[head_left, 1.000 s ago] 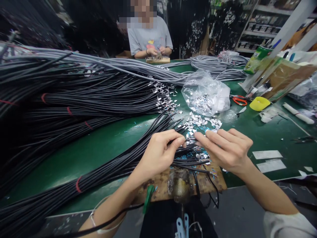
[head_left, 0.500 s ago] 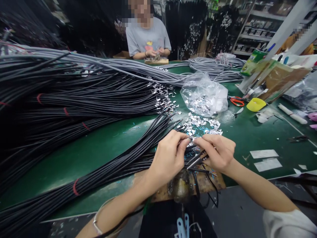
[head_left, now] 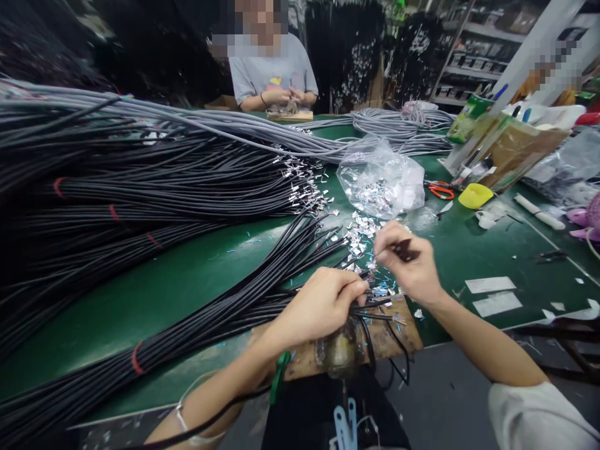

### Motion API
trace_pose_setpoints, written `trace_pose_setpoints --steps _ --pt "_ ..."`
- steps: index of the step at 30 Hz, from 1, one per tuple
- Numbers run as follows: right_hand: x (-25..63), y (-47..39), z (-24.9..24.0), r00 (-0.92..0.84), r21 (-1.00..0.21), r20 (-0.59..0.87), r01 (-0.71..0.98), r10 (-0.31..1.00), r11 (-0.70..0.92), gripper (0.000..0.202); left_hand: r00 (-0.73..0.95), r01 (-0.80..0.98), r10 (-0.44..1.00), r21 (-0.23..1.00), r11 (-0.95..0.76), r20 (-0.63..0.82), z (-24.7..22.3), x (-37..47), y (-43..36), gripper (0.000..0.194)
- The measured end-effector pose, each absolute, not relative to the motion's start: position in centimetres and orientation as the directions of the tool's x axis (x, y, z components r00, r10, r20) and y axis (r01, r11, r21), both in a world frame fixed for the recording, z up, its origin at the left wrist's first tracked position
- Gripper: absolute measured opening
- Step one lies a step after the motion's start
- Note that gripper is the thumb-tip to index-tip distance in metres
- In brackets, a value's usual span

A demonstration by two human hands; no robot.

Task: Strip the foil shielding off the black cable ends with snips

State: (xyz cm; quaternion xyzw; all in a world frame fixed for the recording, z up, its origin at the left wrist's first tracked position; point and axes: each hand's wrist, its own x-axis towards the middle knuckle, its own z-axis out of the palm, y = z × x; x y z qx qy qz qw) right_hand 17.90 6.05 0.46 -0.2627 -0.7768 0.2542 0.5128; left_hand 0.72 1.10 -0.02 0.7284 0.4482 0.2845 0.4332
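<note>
My left hand (head_left: 330, 303) is closed in a pinch around the end of a black cable (head_left: 234, 406), which runs back beneath my left forearm. Its stripped tip is mostly hidden by my fingers. Higher and to the right, my right hand (head_left: 407, 265) is closed around a dark-handled metal tool (head_left: 405, 250), with thumb and forefinger pressed together; the tool's tips are out of sight. Silvery foil scraps (head_left: 363, 231) and blue wire bits lie just beyond both hands. Under the left hand is a bundle of black cables (head_left: 225, 312), several ends stripped to coloured wires (head_left: 398, 320).
A wooden board (head_left: 403, 334) with a rounded metal piece (head_left: 341, 350) sits at the table edge. Beyond are a plastic bag (head_left: 382, 178), orange-handled scissors (head_left: 440, 189), yellow tape (head_left: 475, 196) and grey cables (head_left: 262, 134). A co-worker (head_left: 274, 72) sits opposite.
My hands have moved apart: the right one has risen away with the tool, and the left has dropped slightly. The tool's metal blades, visible before, are now hidden.
</note>
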Motion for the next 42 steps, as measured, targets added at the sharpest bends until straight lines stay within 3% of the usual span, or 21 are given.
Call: trace_pose_setpoints --steps 2,5,8,12,21,24,26,31,42 --pt "18.8 6.6 0.7 -0.222 -0.615 0.701 0.291 0.677 0.733 0.015 0.372 0.383 0.927 0.904 -0.191 0.039 -0.3 0.9 1.1 0.034" --pt "19.5 7.2 0.8 -0.284 -0.557 0.645 0.46 0.709 0.691 0.011 0.242 0.24 0.969 0.965 -0.106 0.047 -0.5 0.6 1.3 0.036" --pt "19.2 6.7 0.8 -0.389 -0.598 0.588 0.38 0.709 0.705 0.01 0.159 0.149 0.985 0.984 -0.095 0.071 -0.6 0.3 1.5 0.034" --pt "18.6 5.4 1.0 -0.419 -0.604 0.647 0.229 0.637 0.763 0.011 0.089 0.059 0.994 0.995 -0.076 0.07 -0.4 0.4 1.4 0.025" --pt "18.3 4.9 0.6 -0.445 -0.567 0.664 0.226 0.601 0.792 0.014 0.061 -0.079 0.994 0.994 -0.081 0.086 0.1 0.7 1.4 0.022" --pt "18.3 4.8 0.8 -0.445 -0.562 0.675 0.206 0.588 0.801 0.015 0.023 0.005 0.98 0.98 -0.197 0.197 -0.2 0.7 1.4 0.018" --pt "18.2 4.7 0.9 -0.44 -0.625 0.636 0.187 0.634 0.758 0.014 -0.028 0.151 0.942 0.933 -0.326 0.334 -0.5 0.7 1.2 0.014" --pt "17.9 4.6 1.1 -0.429 -0.816 0.429 0.194 0.795 0.545 0.013 -0.047 0.512 0.739 0.651 -0.56 0.672 -1.0 0.8 0.8 0.009" --pt "17.0 4.6 0.2 -0.368 -0.956 0.203 0.124 0.907 0.264 0.014 0.072 0.719 0.464 0.277 -0.638 0.883 -2.0 0.8 0.9 0.015"
